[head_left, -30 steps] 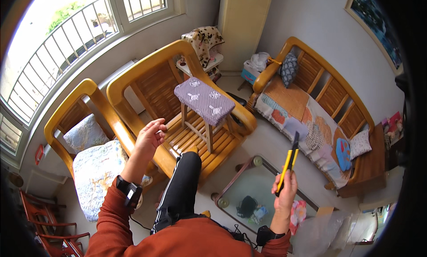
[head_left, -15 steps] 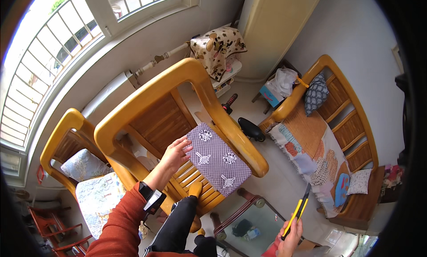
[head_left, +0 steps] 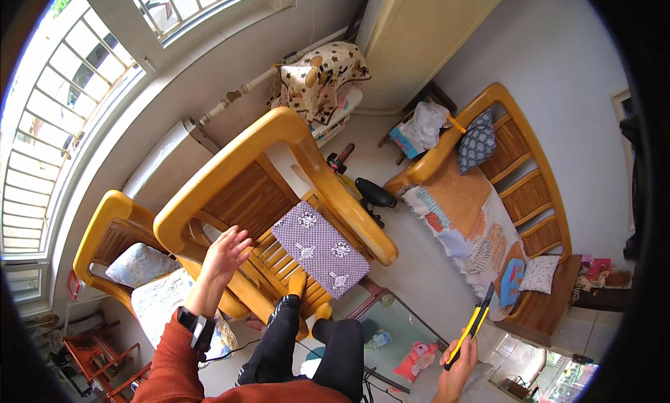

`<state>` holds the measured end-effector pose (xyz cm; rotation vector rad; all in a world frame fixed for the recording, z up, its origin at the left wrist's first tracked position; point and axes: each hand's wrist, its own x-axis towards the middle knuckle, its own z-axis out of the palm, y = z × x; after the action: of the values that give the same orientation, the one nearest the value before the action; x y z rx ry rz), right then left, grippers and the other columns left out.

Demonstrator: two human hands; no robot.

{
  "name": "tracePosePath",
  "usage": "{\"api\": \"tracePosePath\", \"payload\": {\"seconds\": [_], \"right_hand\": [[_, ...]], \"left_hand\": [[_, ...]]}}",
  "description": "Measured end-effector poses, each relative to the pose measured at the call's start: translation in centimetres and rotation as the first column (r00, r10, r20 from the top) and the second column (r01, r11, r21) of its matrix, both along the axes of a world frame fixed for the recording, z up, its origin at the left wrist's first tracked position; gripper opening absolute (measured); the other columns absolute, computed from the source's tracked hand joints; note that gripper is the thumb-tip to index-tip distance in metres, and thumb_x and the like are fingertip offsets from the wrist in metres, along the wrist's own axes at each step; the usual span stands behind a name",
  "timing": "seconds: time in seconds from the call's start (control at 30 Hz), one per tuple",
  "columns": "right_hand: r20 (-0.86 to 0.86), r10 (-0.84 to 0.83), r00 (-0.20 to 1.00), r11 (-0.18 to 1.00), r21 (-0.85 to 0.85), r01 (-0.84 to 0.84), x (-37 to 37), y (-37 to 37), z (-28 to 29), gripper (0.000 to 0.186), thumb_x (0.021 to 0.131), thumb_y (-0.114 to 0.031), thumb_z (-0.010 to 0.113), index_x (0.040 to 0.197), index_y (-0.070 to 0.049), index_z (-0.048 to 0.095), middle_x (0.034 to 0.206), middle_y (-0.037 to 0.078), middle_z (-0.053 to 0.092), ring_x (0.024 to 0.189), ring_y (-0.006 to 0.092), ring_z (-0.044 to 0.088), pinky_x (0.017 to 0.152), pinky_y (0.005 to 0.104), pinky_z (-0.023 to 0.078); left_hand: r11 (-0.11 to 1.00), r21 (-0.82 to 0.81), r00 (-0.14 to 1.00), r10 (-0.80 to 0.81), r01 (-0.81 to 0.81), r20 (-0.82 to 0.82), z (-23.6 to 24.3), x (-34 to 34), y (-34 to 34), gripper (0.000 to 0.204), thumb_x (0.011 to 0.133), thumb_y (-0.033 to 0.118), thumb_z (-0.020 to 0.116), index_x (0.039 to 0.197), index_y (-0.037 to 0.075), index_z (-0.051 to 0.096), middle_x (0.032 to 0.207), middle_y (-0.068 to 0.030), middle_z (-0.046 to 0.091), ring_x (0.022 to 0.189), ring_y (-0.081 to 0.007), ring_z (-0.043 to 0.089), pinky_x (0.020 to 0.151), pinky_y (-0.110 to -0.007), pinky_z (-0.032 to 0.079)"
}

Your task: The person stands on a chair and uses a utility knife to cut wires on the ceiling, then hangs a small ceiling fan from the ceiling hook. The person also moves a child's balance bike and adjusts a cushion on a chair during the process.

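Observation:
In my right hand (head_left: 460,364) is a yellow and black utility knife (head_left: 472,332), its dark blade pointing up and away from me. My left hand (head_left: 228,252) is open with the fingers stretched out, holding nothing. It hovers left of a flat rectangular piece (head_left: 321,250), purple-grey checked with white motifs, whose exact kind I cannot make out. That piece lies across the slatted seat of a wooden armchair (head_left: 244,206), apart from my left hand. My foot in a yellow sock (head_left: 297,283) rests on the seat's near edge.
A glass-topped table (head_left: 394,326) with a pink item stands right of my legs. Farther right is a wooden sofa (head_left: 412,173) with a patchwork cover. Another wooden chair (head_left: 105,207) with a pillow is at left. A black saddle (head_left: 375,192) shows beyond the armchair.
My left hand has drawn back from the patterned piece, which now lies lower on the seat. The view has shifted, showing more of my legs. The right hand keeps the knife.

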<state>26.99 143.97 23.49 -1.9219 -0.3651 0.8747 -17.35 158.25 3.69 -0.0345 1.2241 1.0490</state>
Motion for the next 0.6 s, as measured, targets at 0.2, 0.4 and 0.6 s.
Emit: {"api": "tracePosePath", "payload": {"seconds": [0.2,0.4,0.6], "right_hand": [[-0.054,-0.010,0.999,0.994,0.112,0.016,1.2,3.0,2.9,0.028,0.097,-0.027,0.045,0.114,-0.005,0.049,0.065,0.002,0.047,0.044,0.0073,0.041,0.038,0.0216,0.033],[-0.128,0.101,0.987,0.976,0.204,-0.073,2.8,6.1,3.7,0.032,0.096,-0.030,0.046,0.116,-0.006,0.049,0.067,0.001,0.046,0.045,0.0071,0.041,0.040,0.0213,0.033],[-0.113,0.062,0.992,0.960,0.277,-0.028,3.9,6.0,6.9,0.029,0.096,-0.029,0.045,0.113,-0.006,0.049,0.066,0.000,0.045,0.045,0.0074,0.039,0.041,0.0215,0.032]], "left_hand": [[0.997,0.041,0.998,0.062,-0.063,0.011,8.5,-1.1,-2.9,0.034,0.091,0.026,0.056,0.121,0.013,0.051,0.116,-0.0050,0.059,0.099,-0.0183,0.059,0.082,-0.035,0.048],[0.977,0.194,0.996,0.084,-0.089,0.035,17.7,-0.9,-2.9,0.037,0.091,0.026,0.055,0.125,0.012,0.049,0.116,-0.0053,0.059,0.098,-0.0185,0.060,0.080,-0.034,0.050],[0.898,0.432,0.997,0.068,-0.081,0.045,25.6,-1.0,-1.2,0.041,0.093,0.024,0.050,0.130,0.007,0.044,0.121,-0.0092,0.055,0.097,-0.0176,0.060,0.078,-0.031,0.052]]}}
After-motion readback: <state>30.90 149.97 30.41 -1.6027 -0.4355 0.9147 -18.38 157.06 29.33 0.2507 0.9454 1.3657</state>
